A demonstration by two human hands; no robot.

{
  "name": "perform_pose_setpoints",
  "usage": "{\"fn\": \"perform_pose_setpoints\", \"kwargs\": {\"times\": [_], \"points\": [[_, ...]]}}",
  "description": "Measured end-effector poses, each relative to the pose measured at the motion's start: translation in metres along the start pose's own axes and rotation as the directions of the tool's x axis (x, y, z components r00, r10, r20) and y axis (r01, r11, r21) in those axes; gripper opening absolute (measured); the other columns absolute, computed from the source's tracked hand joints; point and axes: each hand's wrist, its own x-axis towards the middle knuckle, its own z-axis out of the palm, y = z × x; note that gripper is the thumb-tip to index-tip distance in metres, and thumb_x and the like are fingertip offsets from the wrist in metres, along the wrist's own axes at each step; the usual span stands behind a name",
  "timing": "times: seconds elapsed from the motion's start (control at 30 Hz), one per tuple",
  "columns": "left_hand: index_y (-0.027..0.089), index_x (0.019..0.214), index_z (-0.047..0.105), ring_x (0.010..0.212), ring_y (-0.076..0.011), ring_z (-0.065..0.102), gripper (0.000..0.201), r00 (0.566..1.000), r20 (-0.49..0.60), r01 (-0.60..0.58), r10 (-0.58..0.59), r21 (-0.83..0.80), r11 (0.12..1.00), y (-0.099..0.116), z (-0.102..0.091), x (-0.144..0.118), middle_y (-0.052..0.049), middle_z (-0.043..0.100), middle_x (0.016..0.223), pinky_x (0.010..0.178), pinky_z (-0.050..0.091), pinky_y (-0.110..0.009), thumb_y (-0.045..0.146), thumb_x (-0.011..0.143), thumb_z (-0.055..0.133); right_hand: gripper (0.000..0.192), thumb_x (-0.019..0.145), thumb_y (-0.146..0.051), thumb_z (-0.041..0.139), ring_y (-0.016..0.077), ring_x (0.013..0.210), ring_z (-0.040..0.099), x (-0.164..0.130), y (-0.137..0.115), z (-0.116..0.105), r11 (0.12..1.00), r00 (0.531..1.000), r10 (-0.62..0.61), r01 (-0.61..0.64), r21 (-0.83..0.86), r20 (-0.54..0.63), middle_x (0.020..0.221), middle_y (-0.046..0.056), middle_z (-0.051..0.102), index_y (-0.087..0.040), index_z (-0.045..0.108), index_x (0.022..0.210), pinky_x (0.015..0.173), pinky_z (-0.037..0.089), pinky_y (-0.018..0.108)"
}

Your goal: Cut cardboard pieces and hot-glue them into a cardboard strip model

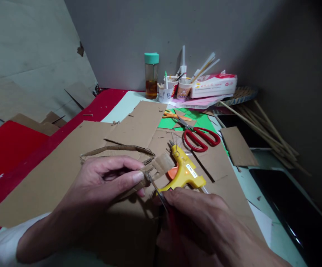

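Observation:
Between the thumb and fingers of my left hand (105, 181) is a small cardboard piece (161, 166), tilted up to the right. My right hand (202, 215) grips scissors (162, 200); their metal blades reach the cardboard beside my left thumb, and the reddish handle is mostly hidden in shadow. Just beyond my right hand lies a yellow glue gun (187, 168), its nozzle pointing away from me. A bent cardboard strip outline (116, 148) rests behind my left hand. Large cardboard sheets (66, 163) lie beneath both hands.
Red-handled scissors (202, 137) and orange-handled scissors (172, 115) lie farther back. A bottle (151, 76), paper cups (183, 89) and a tissue pack (213, 86) stand by the wall. At right are a phone (286, 207), a cardboard rectangle (238, 146) and several sticks (275, 129).

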Motion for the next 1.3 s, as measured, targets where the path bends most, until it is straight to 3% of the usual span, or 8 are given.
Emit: {"fn": "perform_pose_setpoints", "kwargs": {"times": [0.27, 0.5, 0.73, 0.93, 1.1, 1.3], "points": [[0.023, 0.074, 0.081, 0.062, -0.0189, 0.074, 0.01, 0.999, -0.01, 0.049, -0.049, -0.03, 0.998, 0.002, 0.001, 0.001, -0.003, 0.078, 0.063, 0.063, 0.058, -0.022, 0.033, 0.076, 0.081, 0.023, 0.08, -0.007, 0.053, 0.0158, 0.063, 0.069, 0.0, 0.005, 0.006, 0.997, 0.994, -0.069, 0.067, -0.026, -0.082, 0.074, -0.002, 0.074, -0.025, 0.065, 0.085, 0.058, 0.05, 0.026], [0.023, 0.075, 0.081, 0.061, -0.0207, 0.073, 0.011, 0.997, -0.017, 0.08, -0.082, -0.088, 0.993, -0.002, 0.004, -0.001, -0.004, 0.077, 0.062, 0.06, 0.057, -0.024, 0.034, 0.076, 0.082, 0.02, 0.084, -0.006, 0.052, 0.0147, 0.065, 0.066, -0.004, 0.004, 0.005, 0.996, 0.998, -0.06, 0.058, -0.06, -0.018, 0.078, -0.001, 0.073, -0.023, 0.063, 0.087, 0.059, 0.047, 0.025], [0.024, 0.078, 0.08, 0.062, -0.0187, 0.073, 0.013, 0.989, 0.051, 0.148, -0.14, -0.233, 0.961, -0.004, 0.001, -0.001, -0.003, 0.077, 0.063, 0.061, 0.057, -0.022, 0.034, 0.073, 0.086, 0.017, 0.081, -0.006, 0.055, 0.0118, 0.06, 0.06, -0.001, 0.009, 0.008, 0.996, 0.997, -0.047, 0.042, 0.077, 0.057, 0.07, -0.003, 0.066, -0.022, 0.057, 0.077, 0.053, 0.041, 0.023], [0.023, 0.076, 0.079, 0.06, -0.0175, 0.071, 0.015, 0.995, -0.038, 0.086, -0.096, -0.215, 0.973, 0.0, 0.003, -0.001, -0.003, 0.077, 0.062, 0.061, 0.057, -0.022, 0.034, 0.071, 0.087, 0.023, 0.074, -0.004, 0.061, 0.0134, 0.055, 0.064, 0.002, 0.008, 0.01, 0.996, 1.0, -0.018, 0.019, 0.083, -0.016, 0.069, -0.003, 0.073, -0.025, 0.067, 0.079, 0.048, 0.046, 0.021], [0.024, 0.073, 0.079, 0.06, -0.0173, 0.073, 0.009, 0.994, -0.104, 0.018, -0.026, -0.075, 0.997, 0.003, 0.004, -0.001, -0.001, 0.076, 0.06, 0.06, 0.058, -0.021, 0.03, 0.072, 0.086, 0.026, 0.073, -0.006, 0.059, 0.015, 0.055, 0.066, 0.0, 0.004, 0.006, 0.995, 0.998, -0.031, 0.035, 0.093, -0.045, 0.071, -0.002, 0.074, -0.026, 0.071, 0.085, 0.05, 0.051, 0.022], [0.022, 0.074, 0.079, 0.059, -0.0172, 0.073, 0.012, 0.995, -0.079, 0.046, -0.056, -0.126, 0.991, -0.001, 0.001, 0.0, -0.002, 0.077, 0.064, 0.059, 0.058, -0.02, 0.031, 0.07, 0.087, 0.022, 0.086, -0.015, 0.059, 0.0197, 0.068, 0.073, -0.002, 0.003, 0.001, 0.998, 0.999, -0.038, 0.039, 0.049, -0.019, 0.077, 0.002, 0.077, -0.027, 0.075, 0.096, 0.061, 0.059, 0.025]]}}
